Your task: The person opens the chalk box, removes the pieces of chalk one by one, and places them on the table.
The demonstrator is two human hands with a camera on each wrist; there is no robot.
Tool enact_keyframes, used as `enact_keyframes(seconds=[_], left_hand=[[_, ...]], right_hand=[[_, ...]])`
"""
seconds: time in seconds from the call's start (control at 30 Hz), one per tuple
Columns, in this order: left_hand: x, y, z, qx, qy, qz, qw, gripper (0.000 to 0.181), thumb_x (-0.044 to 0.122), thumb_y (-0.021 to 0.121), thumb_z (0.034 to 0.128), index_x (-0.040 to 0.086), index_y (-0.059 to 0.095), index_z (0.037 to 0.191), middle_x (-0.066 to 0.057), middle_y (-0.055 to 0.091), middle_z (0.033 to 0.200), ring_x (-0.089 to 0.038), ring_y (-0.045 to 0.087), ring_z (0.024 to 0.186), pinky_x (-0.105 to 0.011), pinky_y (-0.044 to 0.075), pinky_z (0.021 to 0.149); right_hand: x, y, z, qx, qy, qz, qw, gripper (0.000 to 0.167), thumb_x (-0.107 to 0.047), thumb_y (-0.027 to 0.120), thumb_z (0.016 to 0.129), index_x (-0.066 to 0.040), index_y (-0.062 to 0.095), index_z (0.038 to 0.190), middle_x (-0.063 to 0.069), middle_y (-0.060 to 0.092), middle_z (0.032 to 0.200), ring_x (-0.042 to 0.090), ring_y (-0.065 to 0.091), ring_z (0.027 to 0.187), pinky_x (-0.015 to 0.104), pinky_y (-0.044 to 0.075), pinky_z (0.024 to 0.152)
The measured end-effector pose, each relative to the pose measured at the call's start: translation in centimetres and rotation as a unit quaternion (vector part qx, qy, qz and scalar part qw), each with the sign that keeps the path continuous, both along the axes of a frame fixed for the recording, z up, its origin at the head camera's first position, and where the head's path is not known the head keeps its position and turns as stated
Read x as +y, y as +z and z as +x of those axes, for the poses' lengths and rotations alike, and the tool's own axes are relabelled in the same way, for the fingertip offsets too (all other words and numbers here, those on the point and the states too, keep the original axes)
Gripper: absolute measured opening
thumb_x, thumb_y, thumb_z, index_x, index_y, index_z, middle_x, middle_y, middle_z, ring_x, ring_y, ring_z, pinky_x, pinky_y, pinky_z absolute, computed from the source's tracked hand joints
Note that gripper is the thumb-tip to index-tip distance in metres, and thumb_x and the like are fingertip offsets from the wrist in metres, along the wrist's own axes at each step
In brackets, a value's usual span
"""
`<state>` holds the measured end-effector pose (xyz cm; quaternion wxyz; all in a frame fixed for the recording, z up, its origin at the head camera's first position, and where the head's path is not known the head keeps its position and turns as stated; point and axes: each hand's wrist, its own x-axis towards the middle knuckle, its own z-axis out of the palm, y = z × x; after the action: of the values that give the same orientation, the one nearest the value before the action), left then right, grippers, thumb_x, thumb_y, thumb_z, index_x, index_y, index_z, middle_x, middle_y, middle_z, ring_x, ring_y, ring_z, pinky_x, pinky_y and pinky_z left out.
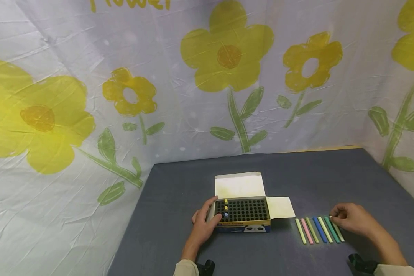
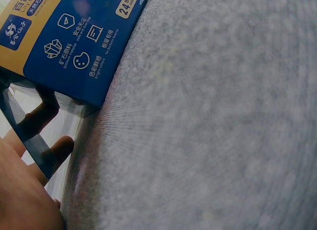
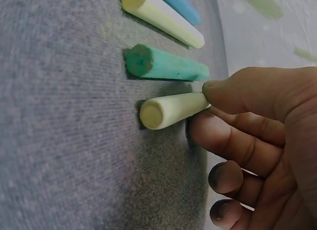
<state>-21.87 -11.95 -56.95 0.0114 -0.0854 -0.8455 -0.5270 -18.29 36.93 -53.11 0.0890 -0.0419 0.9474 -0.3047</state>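
A chalk box [image 1: 243,226] with a black holed insert stands on the table, its lid folded back; two yellow chalks and a blue one [image 1: 226,215] show in its left holes. The left hand [image 1: 201,230] holds the box's left end, thumb at the front corner. To the right lies a row of several coloured chalks, among them a pink [image 1: 307,231] and a green one [image 3: 168,65]. At the row's right end the right hand [image 1: 357,219] pinches the far end of a pale yellow chalk [image 3: 173,111] between thumb and index finger.
The box's white lid [image 1: 239,185] stands up behind it and a side flap [image 1: 280,207] sticks out to the right, near the chalk row. A dark cloth [image 1: 262,257] covers the table. Behind hangs a curtain [image 1: 179,115] with painted flowers.
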Motion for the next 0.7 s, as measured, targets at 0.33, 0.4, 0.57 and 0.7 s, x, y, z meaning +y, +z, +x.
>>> enact_keyframes(seconds=[0.33, 0.4, 0.57, 0.7], left_hand=[[-0.1, -0.1, 0.2, -0.002, -0.007, 0.006, 1.0, 0.057, 0.034, 0.066, 0.0951, 0.049, 0.046, 0.146, -0.002, 0.049, 0.155, -0.037, 0.037, 0.137, -0.067, 0.019, 0.108], [-0.1, -0.1, 0.2, -0.003, -0.006, 0.007, 1.0, 0.057, 0.035, 0.066, 0.0954, 0.05, 0.046, 0.146, -0.001, 0.049, 0.155, -0.038, 0.033, 0.139, -0.067, 0.021, 0.107], [0.0, -0.1, 0.2, -0.007, -0.001, 0.006, 1.0, 0.056, 0.036, 0.066, 0.0953, 0.051, 0.046, 0.146, -0.001, 0.048, 0.156, -0.039, 0.029, 0.142, -0.068, 0.021, 0.107], [0.0, 0.0, 0.1, -0.002, 0.001, 0.004, 1.0, 0.057, 0.035, 0.066, 0.0948, 0.051, 0.046, 0.145, 0.0, 0.049, 0.155, -0.037, 0.036, 0.139, -0.067, 0.017, 0.11]], right_hand=[[0.0, 0.6, 0.3, -0.009, 0.001, -0.016, 0.9998, 0.028, -0.028, 0.064, 0.1, -0.003, 0.072, 0.109, 0.002, 0.073, 0.093, 0.015, 0.065, 0.079, 0.036, 0.054, 0.065], [-0.1, 0.8, 0.3, -0.017, -0.005, -0.025, 0.9995, 0.031, -0.031, 0.062, 0.101, -0.003, 0.071, 0.112, 0.003, 0.073, 0.095, 0.015, 0.066, 0.079, 0.036, 0.054, 0.066], [-0.5, 1.1, 0.3, -0.019, -0.022, -0.048, 0.9984, 0.041, -0.038, 0.059, 0.103, -0.003, 0.069, 0.122, 0.005, 0.075, 0.102, 0.015, 0.067, 0.082, 0.039, 0.055, 0.069], [-1.2, 1.4, 0.2, 0.009, -0.025, -0.075, 0.9968, 0.044, -0.039, 0.058, 0.104, -0.004, 0.067, 0.128, 0.008, 0.075, 0.106, 0.013, 0.068, 0.085, 0.039, 0.055, 0.07]])
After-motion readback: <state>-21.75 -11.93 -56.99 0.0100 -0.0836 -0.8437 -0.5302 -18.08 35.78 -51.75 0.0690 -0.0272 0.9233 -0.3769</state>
